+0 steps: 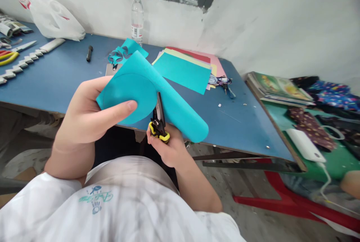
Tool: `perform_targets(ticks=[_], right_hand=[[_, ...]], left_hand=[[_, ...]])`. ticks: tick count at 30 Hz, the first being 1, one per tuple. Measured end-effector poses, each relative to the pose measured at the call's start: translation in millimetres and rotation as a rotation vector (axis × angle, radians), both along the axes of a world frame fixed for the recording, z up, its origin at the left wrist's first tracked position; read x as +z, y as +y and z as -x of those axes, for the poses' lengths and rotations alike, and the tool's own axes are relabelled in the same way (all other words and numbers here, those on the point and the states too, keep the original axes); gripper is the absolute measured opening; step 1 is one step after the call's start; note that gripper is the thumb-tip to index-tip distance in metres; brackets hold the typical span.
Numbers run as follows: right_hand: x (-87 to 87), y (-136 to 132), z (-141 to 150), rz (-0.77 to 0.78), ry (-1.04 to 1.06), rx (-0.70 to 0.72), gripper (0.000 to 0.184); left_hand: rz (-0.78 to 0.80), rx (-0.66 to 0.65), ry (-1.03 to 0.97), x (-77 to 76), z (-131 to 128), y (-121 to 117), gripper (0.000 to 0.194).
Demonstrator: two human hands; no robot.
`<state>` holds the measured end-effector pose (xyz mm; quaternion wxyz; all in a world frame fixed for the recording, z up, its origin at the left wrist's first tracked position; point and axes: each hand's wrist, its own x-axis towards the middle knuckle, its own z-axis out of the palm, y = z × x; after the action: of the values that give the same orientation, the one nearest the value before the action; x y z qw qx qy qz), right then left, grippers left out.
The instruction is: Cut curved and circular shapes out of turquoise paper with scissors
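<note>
My left hand (92, 110) grips a sheet of turquoise paper (132, 88), its thumb pressed flat on top and its fingers behind. A large round outline is drawn on the sheet, and the lower right of that curve is cut. My right hand (168, 146) is closed around the handles of scissors (159, 118) with black and yellow grips. Their blades point up and away, parted at the paper along the round line. To the right of the blades the sheet curls over into a loose roll. The fingers inside the scissor handles are partly hidden.
Behind the sheet lie turquoise paper scraps (120, 55), a stack of coloured paper (182, 70) and a water bottle (137, 18). On the left are a black marker (89, 53), a plastic bag (54, 18) and yellow-red scissors (11, 56). A green table (281, 122) adjoins at right.
</note>
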<state>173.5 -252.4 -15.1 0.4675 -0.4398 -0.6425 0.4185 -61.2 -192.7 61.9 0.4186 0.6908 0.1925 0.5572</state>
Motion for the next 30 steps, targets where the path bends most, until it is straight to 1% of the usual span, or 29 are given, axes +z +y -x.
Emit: perform_targets(ticks=[3, 8, 12, 17, 21, 22, 24, 27, 30], right_hand=[[-0.4, 0.0, 0.2, 0.052, 0.034, 0.039, 0.017], [-0.2, -0.2, 0.8, 0.107, 0.055, 0.042, 0.017], [-2.1, 0.7, 1.2, 0.085, 0.071, 0.042, 0.015], [-2.7, 0.1, 1.7, 0.076, 0.066, 0.04, 0.017], [-1.2, -2.0, 1.4, 0.106, 0.063, 0.06, 0.016], [-1.0, -2.3, 1.2, 0.108, 0.066, 0.059, 0.015], [-1.0, -2.7, 1.0, 0.104, 0.074, 0.054, 0.013], [-2.1, -2.5, 1.2, 0.106, 0.075, 0.05, 0.013], [-4.0, -2.3, 2.3, 0.136, 0.093, 0.039, 0.014]], left_hand=[[-0.009, -0.024, 0.016, 4.6, -0.8, -0.2, 0.028], [0.003, -0.028, 0.018, 5.8, -1.9, -3.5, 0.028], [0.034, -0.012, 0.006, 2.2, -1.9, -7.4, 0.028], [0.058, 0.044, 0.012, -1.8, -1.9, -10.1, 0.031], [0.008, 0.0, -0.009, -0.9, -1.5, -8.8, 0.028], [0.007, -0.008, -0.013, -0.6, -1.2, -9.0, 0.027], [0.046, 0.016, -0.015, -1.1, -0.7, -10.4, 0.026], [0.112, 0.084, -0.014, -5.7, 0.2, -11.5, 0.028], [0.085, 0.101, -0.053, -13.8, 0.8, -7.7, 0.027]])
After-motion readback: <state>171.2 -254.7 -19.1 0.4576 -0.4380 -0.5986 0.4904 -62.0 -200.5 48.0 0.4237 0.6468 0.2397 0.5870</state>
